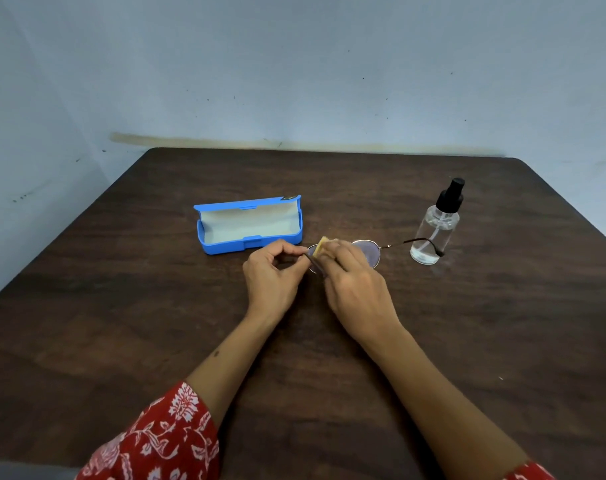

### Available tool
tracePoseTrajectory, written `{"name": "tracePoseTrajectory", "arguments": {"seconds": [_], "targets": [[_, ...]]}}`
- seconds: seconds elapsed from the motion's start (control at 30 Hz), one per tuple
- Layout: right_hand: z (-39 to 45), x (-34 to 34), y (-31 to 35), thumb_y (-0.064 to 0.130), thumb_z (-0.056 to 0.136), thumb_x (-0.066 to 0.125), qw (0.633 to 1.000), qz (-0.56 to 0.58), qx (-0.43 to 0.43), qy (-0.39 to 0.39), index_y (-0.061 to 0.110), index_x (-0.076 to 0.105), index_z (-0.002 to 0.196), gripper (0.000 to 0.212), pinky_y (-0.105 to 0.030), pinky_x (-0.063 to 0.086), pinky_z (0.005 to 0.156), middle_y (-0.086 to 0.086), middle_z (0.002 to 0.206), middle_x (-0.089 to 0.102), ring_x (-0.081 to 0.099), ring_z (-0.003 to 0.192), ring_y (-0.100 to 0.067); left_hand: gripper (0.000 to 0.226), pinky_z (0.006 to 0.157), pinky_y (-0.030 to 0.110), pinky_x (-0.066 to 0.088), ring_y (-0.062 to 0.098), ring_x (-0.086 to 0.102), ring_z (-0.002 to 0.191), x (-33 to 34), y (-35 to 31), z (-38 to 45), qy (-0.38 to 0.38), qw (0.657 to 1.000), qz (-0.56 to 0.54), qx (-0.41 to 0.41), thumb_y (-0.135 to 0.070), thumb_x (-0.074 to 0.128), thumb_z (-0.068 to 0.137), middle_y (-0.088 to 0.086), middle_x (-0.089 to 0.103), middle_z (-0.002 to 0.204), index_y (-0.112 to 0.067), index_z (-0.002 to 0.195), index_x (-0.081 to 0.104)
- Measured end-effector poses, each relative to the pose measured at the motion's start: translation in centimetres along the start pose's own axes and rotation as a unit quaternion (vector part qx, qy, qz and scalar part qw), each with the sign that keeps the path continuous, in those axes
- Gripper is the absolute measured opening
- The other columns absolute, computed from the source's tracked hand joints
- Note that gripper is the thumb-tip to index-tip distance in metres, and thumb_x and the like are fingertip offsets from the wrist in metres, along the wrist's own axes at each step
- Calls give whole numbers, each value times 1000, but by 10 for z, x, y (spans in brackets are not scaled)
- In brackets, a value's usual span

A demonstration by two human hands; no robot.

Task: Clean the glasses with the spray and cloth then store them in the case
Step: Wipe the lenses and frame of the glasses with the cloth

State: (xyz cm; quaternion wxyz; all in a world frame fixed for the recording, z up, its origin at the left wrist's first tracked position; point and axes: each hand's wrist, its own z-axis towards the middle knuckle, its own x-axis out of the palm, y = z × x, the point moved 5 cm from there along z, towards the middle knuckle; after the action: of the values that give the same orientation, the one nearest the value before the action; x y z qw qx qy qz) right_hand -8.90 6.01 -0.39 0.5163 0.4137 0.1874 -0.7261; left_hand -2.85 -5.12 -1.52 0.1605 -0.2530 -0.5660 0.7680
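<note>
Cloth mostly hidden under right hand; left lens part-covered.

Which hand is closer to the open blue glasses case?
Left. The left hand sits just in front of the open blue plastic glasses case, pinching the thin metal-framed glasses. The right hand is farther to the right, rubbing a lens with the small yellow cloth.

Thin-rimmed round glasses are held just above the middle of the table, one temple stretched toward the right edge, with a small yellow cloth pressed against the left lens. A blue case is laid open just left of them, its pale lining exposed. A clear spray bottle with a black nozzle is stood upright near the right edge.
</note>
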Motion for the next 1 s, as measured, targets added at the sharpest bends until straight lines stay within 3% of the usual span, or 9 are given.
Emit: {"name": "tracePoseTrajectory", "arguments": {"seconds": [0.1,0.23,0.37,0.57,0.73,0.87,1.0], "targets": [[3,1,-3,9,81,39,1000,-9,19,4,1,70,103,39,-27,54,73,-11,108,67,62,105,-26,18,73,19,54,-1,66,70,0,-1,0,1,1000,-1,2,-7,77,71,-10,71,74,-24,70,69],[-2,-1,7,11,80,38,1000,18,-25,-1,2,71,100,39,-27,56,71,-7,105,68,63,103,-22,18,69,13,51,-5,63,66,0,-3,-1,3,1000,0,3,-9,78,71,-14,69,72,-25,70,69],[5,2,-3,11,83,39,1000,-12,11,6,2,71,102,37,-25,51,79,-8,108,67,61,107,-23,19,71,14,52,-3,65,69,0,-3,-1,5,1000,-2,3,-7,77,71,-12,70,73,-24,69,69],[-4,-6,10,13,75,41,999,23,-39,-18,4,71,94,36,-26,53,64,-5,96,69,65,91,-21,16,68,14,51,-4,64,67,-1,-2,-1,-3,1000,-2,-2,-6,76,71,-13,70,72,-21,71,71],[5,0,-3,10,81,40,1000,-16,14,-2,2,70,100,36,-25,53,74,-8,105,68,62,104,-23,14,69,13,52,-2,66,70,-1,-4,-1,1,1000,-10,2,-8,77,72,-9,71,75,-21,72,70],[-1,-3,10,13,77,40,999,18,-36,-20,3,71,97,38,-26,55,65,-5,100,69,64,96,-21,16,68,13,51,-3,64,68,-2,-3,-1,-7,1000,-5,0,-8,77,71,-12,70,73,-22,71,71],[2,-2,-3,11,81,41,1000,-3,5,-16,3,70,97,34,-22,49,74,-6,100,68,57,102,-18,17,70,14,52,-1,66,72,-1,-3,-1,3,1000,-2,-2,-8,77,72,-9,71,75,-24,71,69]]}}
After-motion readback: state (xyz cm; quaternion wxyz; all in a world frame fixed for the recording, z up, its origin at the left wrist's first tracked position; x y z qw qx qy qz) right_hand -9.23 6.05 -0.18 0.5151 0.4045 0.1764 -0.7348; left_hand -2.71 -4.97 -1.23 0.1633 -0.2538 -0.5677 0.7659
